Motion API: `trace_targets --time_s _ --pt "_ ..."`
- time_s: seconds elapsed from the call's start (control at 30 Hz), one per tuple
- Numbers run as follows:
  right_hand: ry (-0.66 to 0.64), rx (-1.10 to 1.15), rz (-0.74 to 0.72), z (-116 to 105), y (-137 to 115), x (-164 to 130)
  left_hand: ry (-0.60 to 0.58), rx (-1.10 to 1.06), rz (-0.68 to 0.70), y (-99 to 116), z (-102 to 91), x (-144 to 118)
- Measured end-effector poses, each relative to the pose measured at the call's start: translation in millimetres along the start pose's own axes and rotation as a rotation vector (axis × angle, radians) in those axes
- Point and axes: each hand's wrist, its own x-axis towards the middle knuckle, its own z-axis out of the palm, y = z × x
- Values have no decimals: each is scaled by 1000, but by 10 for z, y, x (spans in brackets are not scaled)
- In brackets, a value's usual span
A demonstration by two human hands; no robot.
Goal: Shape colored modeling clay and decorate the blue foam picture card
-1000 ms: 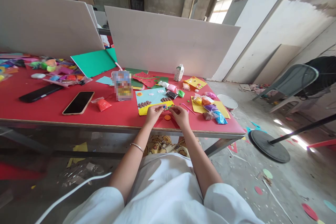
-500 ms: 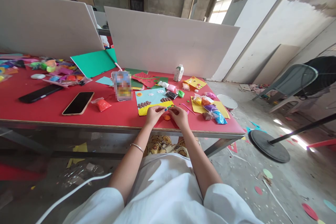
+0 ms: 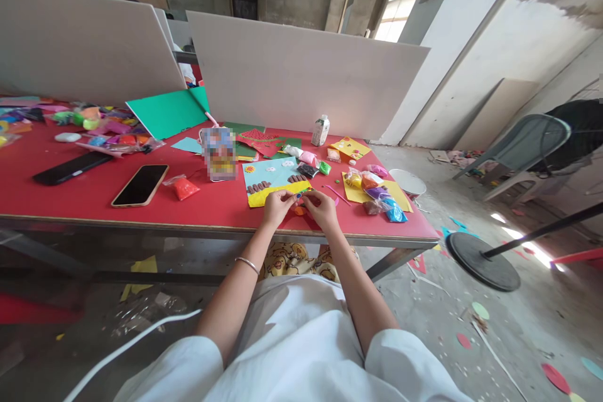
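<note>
My left hand and my right hand meet at their fingertips over the table's front edge. Both are closed in a pinch, and whatever is between the fingers is too small to make out. A dark blue spot shows at the left fingertips. Just below the fingertips lies an orange clay disc. Behind my hands is a light blue picture card, with a yellow strip along its bottom, brown clay fence shapes, a sun and white clouds. A pink stick lies right of the card.
On the red table are a phone, a red clay packet, a black case and a bottle. Several clay bags lie on yellow paper at right. A white board stands behind; a round stand base is on the floor.
My fingertips have shifted very slightly, still pinched together in the same spot. Everything on the table stays where it was.
</note>
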Motion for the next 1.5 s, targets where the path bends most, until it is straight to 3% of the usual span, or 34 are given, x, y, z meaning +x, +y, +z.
trace_targets --time_s 0.3,0.63,0.83,1.03,1.17,1.33,1.5 --pt "-57 -211 -24 -39 -48 -2 79 -123 32 -96 -6 52" --pt "-70 -236 -9 -22 -46 -2 85 -200 16 -143 -8 65" --pt "-7 -148 14 -12 -7 5 31 -280 42 -169 11 75" --pt "2 109 -29 -13 -32 11 -50 -159 75 -76 5 47" --pt "-27 99 -113 -24 -89 -2 -120 -134 71 -33 5 29" --pt "39 93 -65 -28 -94 6 -203 -118 69 -8 15 12" --pt "33 136 -38 -31 -66 20 -72 -55 63 -28 30 12"
